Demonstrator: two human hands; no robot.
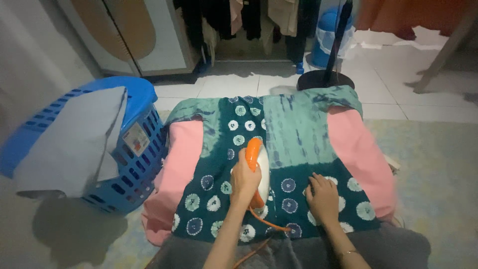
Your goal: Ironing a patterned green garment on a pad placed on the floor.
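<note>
Left hand (245, 180) clamped round the orange handle of the iron (258, 172), fingers wrapped fully about it; iron body white, rounded, tapering to a point away from the person, soleplate flat on the cloth (279, 149). Orange cord (266, 224) trailing from the iron's rear toward the person, curving over the near edge. Right hand (322, 198) laid flat on the cloth just beside the iron, fingers apart, pressing the fabric, gripping nothing. Cloth thin, soft, tie-dyed: dark teal panels with pale ringed circles, lighter green streaked panels at the far end. Spread over a pink pad (362, 159), smooth, rounded at the corners. Blue basket (137, 169) near the pad's left side, plastic, slotted walls, with a grey folded sheet (69, 142) draped over its top. White tiled floor (239, 84) beyond.
</note>
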